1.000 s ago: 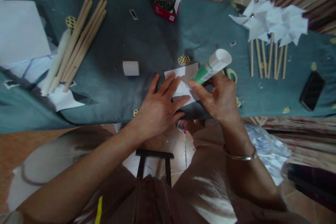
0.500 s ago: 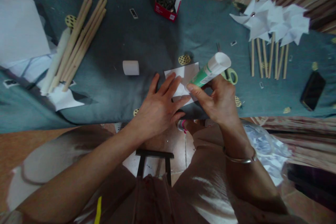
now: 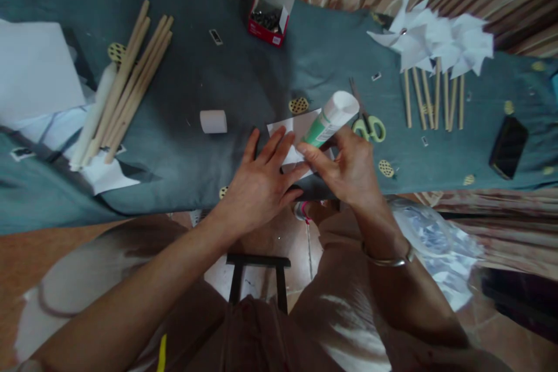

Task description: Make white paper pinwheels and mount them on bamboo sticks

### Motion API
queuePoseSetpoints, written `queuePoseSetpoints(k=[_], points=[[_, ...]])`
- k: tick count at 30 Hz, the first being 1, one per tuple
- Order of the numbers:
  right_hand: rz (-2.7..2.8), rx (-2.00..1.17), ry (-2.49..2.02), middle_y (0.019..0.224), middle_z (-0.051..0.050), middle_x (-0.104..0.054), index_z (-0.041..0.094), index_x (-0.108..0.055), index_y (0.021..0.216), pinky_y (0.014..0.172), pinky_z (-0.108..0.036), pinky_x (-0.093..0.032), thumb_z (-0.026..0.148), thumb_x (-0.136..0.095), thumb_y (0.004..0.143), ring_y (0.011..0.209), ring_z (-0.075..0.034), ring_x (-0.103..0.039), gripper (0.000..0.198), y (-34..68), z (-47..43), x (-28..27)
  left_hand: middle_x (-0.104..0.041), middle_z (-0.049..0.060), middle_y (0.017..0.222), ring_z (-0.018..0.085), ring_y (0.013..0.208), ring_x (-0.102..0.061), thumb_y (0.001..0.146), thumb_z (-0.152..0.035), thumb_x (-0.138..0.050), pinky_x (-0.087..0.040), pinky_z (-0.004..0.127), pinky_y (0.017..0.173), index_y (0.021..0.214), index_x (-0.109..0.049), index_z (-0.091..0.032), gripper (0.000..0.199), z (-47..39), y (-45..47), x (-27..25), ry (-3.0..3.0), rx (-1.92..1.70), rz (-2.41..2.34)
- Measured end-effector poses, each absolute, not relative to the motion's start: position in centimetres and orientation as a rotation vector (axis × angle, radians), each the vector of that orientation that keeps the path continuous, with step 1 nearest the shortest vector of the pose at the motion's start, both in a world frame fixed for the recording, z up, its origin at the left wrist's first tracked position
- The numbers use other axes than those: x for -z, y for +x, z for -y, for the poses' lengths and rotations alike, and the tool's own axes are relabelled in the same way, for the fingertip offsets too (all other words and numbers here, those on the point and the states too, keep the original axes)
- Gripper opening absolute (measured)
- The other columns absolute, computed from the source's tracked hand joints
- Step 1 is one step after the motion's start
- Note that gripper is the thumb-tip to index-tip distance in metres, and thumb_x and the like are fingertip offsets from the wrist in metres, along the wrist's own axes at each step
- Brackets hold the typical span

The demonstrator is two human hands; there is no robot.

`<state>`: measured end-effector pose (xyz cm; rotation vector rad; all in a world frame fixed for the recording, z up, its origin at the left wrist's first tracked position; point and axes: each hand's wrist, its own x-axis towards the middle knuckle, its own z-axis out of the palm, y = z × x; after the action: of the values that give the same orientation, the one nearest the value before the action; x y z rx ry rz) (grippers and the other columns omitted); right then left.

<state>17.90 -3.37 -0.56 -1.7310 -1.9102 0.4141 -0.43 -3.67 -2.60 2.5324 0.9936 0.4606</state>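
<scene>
A white piece of paper (image 3: 300,125) lies near the front edge of the table, partly covered by both hands. My left hand (image 3: 265,180) rests flat on its left part with the fingers spread. In my right hand (image 3: 349,165) is a green and white glue stick (image 3: 325,125), tilted, its lower end down at the paper. The tip itself is hidden by my fingers. The white glue cap (image 3: 213,121) lies on its side to the left. Scissors with light green handles (image 3: 369,128) are just beyond my right hand.
Wooden sticks (image 3: 135,78) and white paper sheets (image 3: 39,70) lie at the left. A red box (image 3: 268,26) of small metal pieces stands open at the back. White paper pinwheels (image 3: 431,38) on sticks are at the right, near a black phone (image 3: 508,147).
The view has shifted slightly. My right hand and the glue stick have moved a little left over the paper, and more of the scissors shows. My left hand stays on the paper.
</scene>
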Motion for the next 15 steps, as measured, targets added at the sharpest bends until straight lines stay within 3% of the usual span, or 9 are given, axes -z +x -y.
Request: queuePoseSetpoints(k=[15], points=[[1.917, -0.327, -1.798, 0.078, -0.006, -0.068, 0.023, -0.061, 0.093, 0.068, -0.037, -0.051, 0.063, -0.057, 0.088, 0.071, -0.023, -0.064, 0.041, 18.01, 2.74, 0.64, -0.043, 0.017, 0.154, 0.04, 0.145, -0.034, 0.085, -0.03, -0.072, -0.023, 0.07, 0.115, 0.131, -0.061, -0.027, 0.048, 3.64, -0.45, 2.38, 2.511, -0.446, -1.008]])
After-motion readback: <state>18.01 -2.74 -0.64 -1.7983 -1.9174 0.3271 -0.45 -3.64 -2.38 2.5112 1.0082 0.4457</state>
